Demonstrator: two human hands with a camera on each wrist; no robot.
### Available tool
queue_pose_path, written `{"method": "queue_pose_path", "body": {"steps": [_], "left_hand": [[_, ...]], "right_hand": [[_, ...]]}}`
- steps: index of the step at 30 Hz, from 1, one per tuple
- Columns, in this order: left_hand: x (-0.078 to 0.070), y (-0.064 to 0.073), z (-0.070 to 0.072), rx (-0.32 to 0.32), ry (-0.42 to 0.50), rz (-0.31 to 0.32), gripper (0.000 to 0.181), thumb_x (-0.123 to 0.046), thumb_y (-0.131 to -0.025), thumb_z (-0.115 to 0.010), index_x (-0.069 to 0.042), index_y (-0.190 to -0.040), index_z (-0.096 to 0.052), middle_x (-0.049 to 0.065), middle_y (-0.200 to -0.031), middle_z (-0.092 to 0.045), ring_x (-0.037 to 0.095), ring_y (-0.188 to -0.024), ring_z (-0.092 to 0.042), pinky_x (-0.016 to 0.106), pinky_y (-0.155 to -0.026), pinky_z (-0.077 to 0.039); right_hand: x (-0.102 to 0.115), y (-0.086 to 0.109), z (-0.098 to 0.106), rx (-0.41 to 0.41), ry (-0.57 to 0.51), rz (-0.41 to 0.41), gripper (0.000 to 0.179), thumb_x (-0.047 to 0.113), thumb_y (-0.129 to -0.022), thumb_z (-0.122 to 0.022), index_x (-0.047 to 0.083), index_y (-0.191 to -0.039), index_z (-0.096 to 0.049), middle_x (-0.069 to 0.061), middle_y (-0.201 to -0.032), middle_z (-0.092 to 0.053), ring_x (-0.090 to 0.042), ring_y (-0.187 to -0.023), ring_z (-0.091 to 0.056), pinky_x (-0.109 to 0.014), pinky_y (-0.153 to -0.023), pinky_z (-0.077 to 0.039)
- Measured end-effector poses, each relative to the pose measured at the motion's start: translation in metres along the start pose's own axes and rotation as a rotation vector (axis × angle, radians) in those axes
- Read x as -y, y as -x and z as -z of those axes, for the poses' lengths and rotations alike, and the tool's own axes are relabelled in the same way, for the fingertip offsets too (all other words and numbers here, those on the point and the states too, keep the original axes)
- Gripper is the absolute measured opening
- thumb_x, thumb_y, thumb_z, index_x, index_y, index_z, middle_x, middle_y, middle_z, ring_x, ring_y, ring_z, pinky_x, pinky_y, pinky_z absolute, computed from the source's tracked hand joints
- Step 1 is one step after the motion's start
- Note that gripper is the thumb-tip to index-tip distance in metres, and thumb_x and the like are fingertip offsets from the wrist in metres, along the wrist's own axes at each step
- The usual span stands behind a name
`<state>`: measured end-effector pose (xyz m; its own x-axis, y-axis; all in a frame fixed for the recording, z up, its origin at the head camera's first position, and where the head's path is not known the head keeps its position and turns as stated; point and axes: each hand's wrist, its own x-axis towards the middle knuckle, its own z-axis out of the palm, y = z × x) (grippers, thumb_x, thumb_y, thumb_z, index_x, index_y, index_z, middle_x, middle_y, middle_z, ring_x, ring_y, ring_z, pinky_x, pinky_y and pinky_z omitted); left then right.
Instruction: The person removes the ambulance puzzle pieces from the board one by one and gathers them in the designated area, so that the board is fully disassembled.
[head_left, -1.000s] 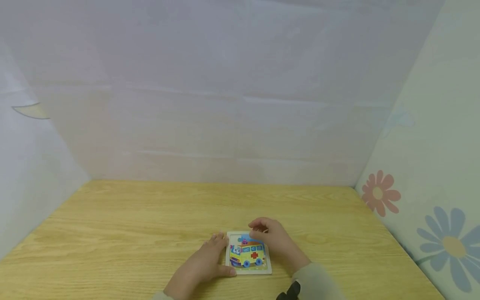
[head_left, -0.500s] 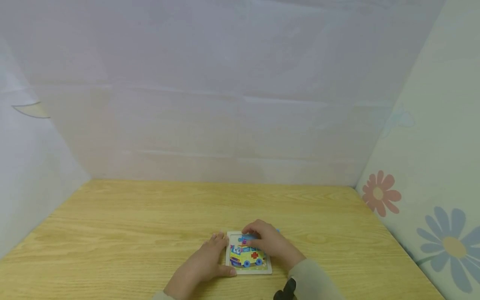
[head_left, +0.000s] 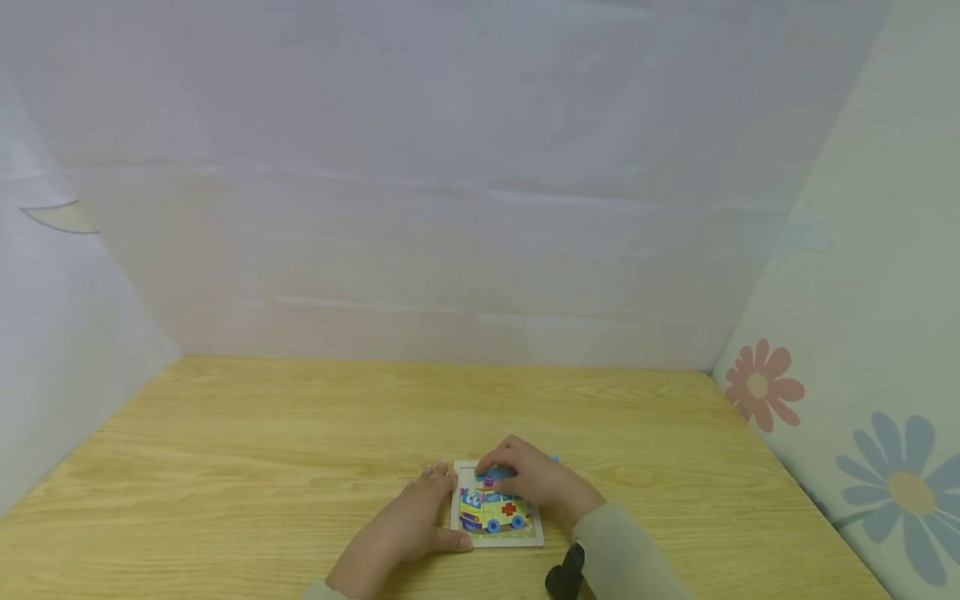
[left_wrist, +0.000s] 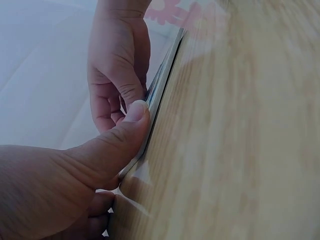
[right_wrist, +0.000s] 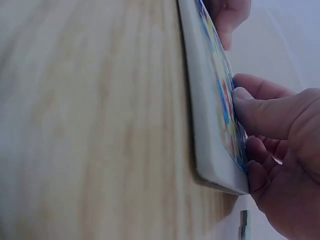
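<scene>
A small square jigsaw puzzle (head_left: 480,521) with a white frame and a yellow cartoon ambulance lies on the wooden table. My left hand (head_left: 416,521) grips the frame at its left side, thumb at the near left corner and fingers along the left edge. Over the picture's upper part, my right hand (head_left: 536,477) pinches a blue puzzle piece (head_left: 495,473) between thumb and fingers, low over the board. The right hand covers the board's upper right. In the right wrist view, its thumb and fingertips lie right at the picture surface (right_wrist: 222,95).
Beyond the right hand a bit of blue (head_left: 556,458) shows on the table; the right wrist view has a small thin piece (right_wrist: 244,222) past the frame. Pale sheets (head_left: 480,208) stand behind and at both sides, the right one (head_left: 840,333) with printed flowers.
My right hand has moved left over the puzzle's upper part, uncovering a blue bit on the table to its right. The left hand and the frame stay in place.
</scene>
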<state>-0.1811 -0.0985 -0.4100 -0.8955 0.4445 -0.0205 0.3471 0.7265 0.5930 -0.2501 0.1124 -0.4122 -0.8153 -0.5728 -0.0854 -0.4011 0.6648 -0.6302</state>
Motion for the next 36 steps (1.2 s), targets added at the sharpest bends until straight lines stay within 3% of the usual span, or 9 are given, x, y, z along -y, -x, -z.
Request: {"method": "queue_pose_path", "body": {"steps": [19, 25, 32, 36], "left_hand": [[0.002, -0.002, -0.001, 0.006, -0.001, 0.01, 0.09, -0.045, -0.069, -0.075, 0.005, -0.135, -0.04, 0.028, -0.146, -0.027, 0.048, -0.134, -0.021, 0.064, -0.105, -0.02], [0.001, -0.003, -0.001, 0.007, 0.011, 0.022, 0.091, -0.044, -0.068, -0.076, 0.005, -0.136, -0.04, 0.029, -0.146, -0.026, 0.048, -0.134, -0.021, 0.065, -0.105, -0.02], [0.001, -0.003, 0.0, 0.01, 0.018, 0.034, 0.091, -0.043, -0.068, -0.076, 0.006, -0.135, -0.04, 0.028, -0.146, -0.026, 0.048, -0.134, -0.02, 0.065, -0.104, -0.021], [-0.001, -0.004, -0.001, 0.012, 0.019, 0.036, 0.09, -0.043, -0.068, -0.077, 0.006, -0.135, -0.04, 0.029, -0.146, -0.027, 0.048, -0.134, -0.021, 0.065, -0.105, -0.021]], "right_hand": [[0.007, -0.004, -0.001, 0.016, 0.087, -0.032, 0.019, 0.013, -0.088, -0.062, 0.027, -0.1, -0.063, 0.006, -0.096, -0.048, -0.011, -0.091, -0.047, -0.038, -0.091, -0.046], [0.02, -0.004, 0.002, 0.009, 0.148, -0.051, 0.02, 0.007, -0.083, -0.066, 0.024, -0.094, -0.061, 0.004, -0.097, -0.053, -0.012, -0.09, -0.049, -0.037, -0.087, -0.047], [0.021, -0.01, 0.005, -0.003, 0.102, -0.106, 0.032, 0.004, -0.079, -0.071, 0.019, -0.104, -0.058, 0.002, -0.094, -0.056, -0.014, -0.084, -0.052, -0.035, -0.08, -0.05], [0.018, -0.011, 0.004, -0.022, 0.096, -0.115, 0.027, 0.004, -0.077, -0.073, 0.016, -0.095, -0.057, 0.003, -0.086, -0.055, -0.012, -0.077, -0.049, -0.028, -0.07, -0.047]]}}
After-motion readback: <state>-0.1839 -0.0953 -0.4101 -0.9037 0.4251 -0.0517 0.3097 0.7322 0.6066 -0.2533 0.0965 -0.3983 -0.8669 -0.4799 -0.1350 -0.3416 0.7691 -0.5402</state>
